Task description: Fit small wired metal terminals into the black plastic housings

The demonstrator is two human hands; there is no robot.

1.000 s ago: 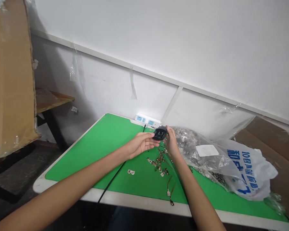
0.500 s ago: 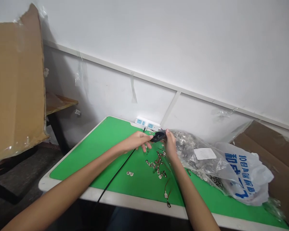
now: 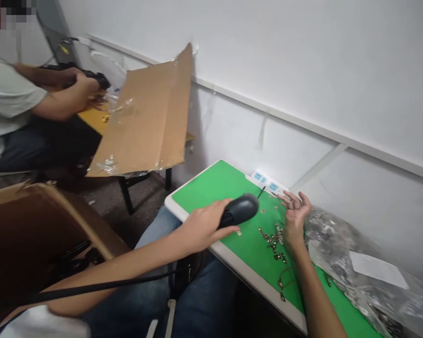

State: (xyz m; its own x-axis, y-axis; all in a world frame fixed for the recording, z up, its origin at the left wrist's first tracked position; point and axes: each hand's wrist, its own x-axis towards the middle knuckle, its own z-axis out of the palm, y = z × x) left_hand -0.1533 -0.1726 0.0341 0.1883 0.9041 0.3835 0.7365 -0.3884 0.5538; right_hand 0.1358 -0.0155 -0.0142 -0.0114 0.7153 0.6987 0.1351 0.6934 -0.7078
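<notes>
Left hand point(image 3: 204, 226): grip pressed closed around the rear of a black oval plastic housing point(image 3: 241, 210), fingers wrapped underneath. The domed front end projects past the fingertips toward the far corner of the desk point(image 3: 211, 185). Housing surface smooth and dark, with no markings visible. It is held low over the green desk top; contact cannot be determined.

The white near edge of the desk runs just below the left hand. A stretch of green lies between the housing and a white power strip point(image 3: 266, 184) with 2 blue sockets.

Right hand point(image 3: 295, 217): grip spread, 5 fingers fanned, holding nothing, well apart from the housing and just beside loose brass terminals point(image 3: 273, 239). A plastic bag of metal parts point(image 3: 333, 244) lies to its right.

Far left, a co-worker's hands point(image 3: 81, 84) work on a dark item beyond a cardboard sheet point(image 3: 144, 117).
</notes>
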